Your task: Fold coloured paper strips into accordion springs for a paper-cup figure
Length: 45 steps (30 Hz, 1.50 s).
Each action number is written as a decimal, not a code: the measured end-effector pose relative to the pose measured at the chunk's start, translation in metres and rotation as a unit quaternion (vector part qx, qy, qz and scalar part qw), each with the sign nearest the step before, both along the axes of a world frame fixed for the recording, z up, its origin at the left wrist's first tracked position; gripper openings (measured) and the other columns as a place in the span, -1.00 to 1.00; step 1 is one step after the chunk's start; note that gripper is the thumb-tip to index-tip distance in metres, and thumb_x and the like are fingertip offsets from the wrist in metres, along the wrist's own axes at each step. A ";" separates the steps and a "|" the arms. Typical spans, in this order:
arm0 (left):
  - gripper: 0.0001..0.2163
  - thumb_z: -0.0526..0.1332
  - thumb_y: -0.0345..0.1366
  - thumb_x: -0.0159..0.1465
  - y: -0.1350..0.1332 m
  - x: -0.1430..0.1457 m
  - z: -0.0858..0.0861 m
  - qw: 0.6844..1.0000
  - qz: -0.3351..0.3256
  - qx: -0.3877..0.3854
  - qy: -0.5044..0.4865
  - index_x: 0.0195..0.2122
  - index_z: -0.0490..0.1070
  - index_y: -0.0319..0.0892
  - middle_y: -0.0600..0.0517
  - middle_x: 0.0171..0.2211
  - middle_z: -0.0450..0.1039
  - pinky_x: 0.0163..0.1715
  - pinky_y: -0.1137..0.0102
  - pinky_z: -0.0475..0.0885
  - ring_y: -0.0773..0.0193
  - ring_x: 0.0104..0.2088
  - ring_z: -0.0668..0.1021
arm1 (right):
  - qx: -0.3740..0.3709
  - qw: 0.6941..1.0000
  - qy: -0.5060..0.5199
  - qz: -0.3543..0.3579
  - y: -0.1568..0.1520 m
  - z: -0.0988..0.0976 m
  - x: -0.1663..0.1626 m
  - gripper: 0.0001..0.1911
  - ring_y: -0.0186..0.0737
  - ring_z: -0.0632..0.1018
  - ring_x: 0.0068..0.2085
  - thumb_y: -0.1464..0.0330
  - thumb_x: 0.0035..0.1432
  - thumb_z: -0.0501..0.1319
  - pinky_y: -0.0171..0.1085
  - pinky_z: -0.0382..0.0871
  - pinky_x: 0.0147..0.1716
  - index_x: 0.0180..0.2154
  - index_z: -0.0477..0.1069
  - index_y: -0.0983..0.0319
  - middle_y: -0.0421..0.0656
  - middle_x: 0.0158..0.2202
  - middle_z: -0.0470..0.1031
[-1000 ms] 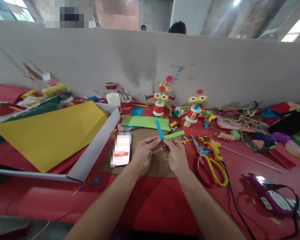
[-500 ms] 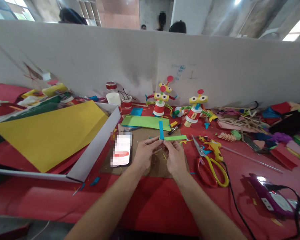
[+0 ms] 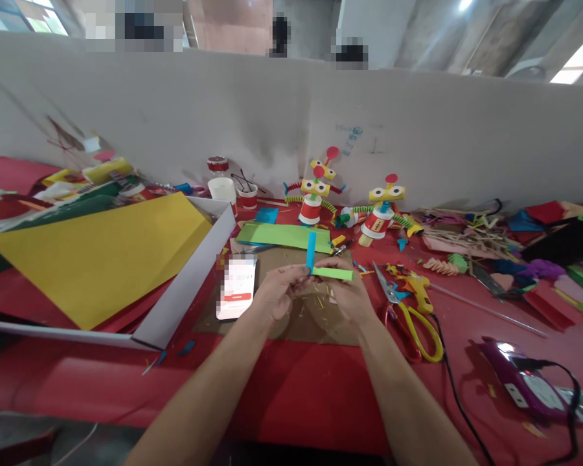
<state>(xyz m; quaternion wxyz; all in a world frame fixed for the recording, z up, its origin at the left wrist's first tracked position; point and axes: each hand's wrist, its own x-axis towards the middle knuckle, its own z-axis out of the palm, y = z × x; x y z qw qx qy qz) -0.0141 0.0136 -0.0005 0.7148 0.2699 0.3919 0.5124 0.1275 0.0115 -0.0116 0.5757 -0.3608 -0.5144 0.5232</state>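
Observation:
A blue paper strip (image 3: pixel 311 250) stands upright and meets a green paper strip (image 3: pixel 334 274) that points right, forming an L-shaped corner. My left hand (image 3: pixel 276 291) pinches the strips at that corner. My right hand (image 3: pixel 350 301) is closed around the green strip from behind, its fingertips partly hidden by the paper. Below both hands lies a brown cardboard sheet (image 3: pixel 291 327) with small paper scraps on it. A phone (image 3: pixel 238 288) with a lit screen lies beside my left hand. Red-and-yellow-handled scissors (image 3: pixel 403 317) lie right of my right hand.
Beyond the hands are a wide green paper sheet (image 3: pixel 282 235) and paper-cup figures, one at right (image 3: pixel 376 223). A box (image 3: pixel 175 304) holding coloured paper stands left. At right are a yellow glue gun (image 3: pixel 422 291), its cord, and a purple device (image 3: pixel 522 382).
The green strip has swung slightly toward me and left, now covering part of my right fingers. My right hand has shifted from the corner to behind the green strip. My left hand keeps its pinch.

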 end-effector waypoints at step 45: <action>-0.81 0.40 -0.29 -0.06 -0.014 0.006 0.002 0.987 -0.029 0.111 0.115 -0.45 0.56 -0.29 -0.08 -0.45 0.54 -0.41 0.39 0.40 0.26 -0.44 0.52 | 0.035 0.979 -0.200 -0.023 0.003 0.003 0.020 -0.85 -0.29 0.46 -0.46 0.26 -0.02 0.29 -0.31 0.29 -0.46 -0.43 0.42 0.20 -0.23 -0.51 0.46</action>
